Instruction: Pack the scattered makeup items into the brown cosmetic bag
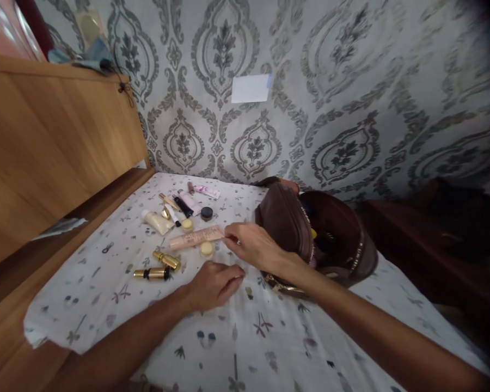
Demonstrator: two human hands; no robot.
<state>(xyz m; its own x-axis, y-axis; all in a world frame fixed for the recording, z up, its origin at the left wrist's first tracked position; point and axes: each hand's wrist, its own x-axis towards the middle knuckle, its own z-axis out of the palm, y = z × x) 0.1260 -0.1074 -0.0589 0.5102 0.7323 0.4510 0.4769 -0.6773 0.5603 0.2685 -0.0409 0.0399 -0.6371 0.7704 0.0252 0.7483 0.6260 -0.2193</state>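
My right hand (251, 242) is closed in a pinch at the flat end of a peach squeeze tube (196, 237), which lies on the printed white cloth. Curled and lying on the cloth just in front, my left hand (216, 284) shows nothing between its fingers. A small jar with a yellowish lid (206, 249) sits beside the tube, and a second such jar (187, 224) stands behind it. To the right, a brown handbag (283, 220) gapes with its zip undone; dark items inside are hard to make out.
Two gold bottles (152, 273) lie at the left front. Behind are a cream tube (158, 222), a black tube (183, 206), a pink tube (190, 202) and a dark-lidded jar (206, 213). A wooden panel (57, 130) borders the left, patterned wallpaper (224, 49) the back.
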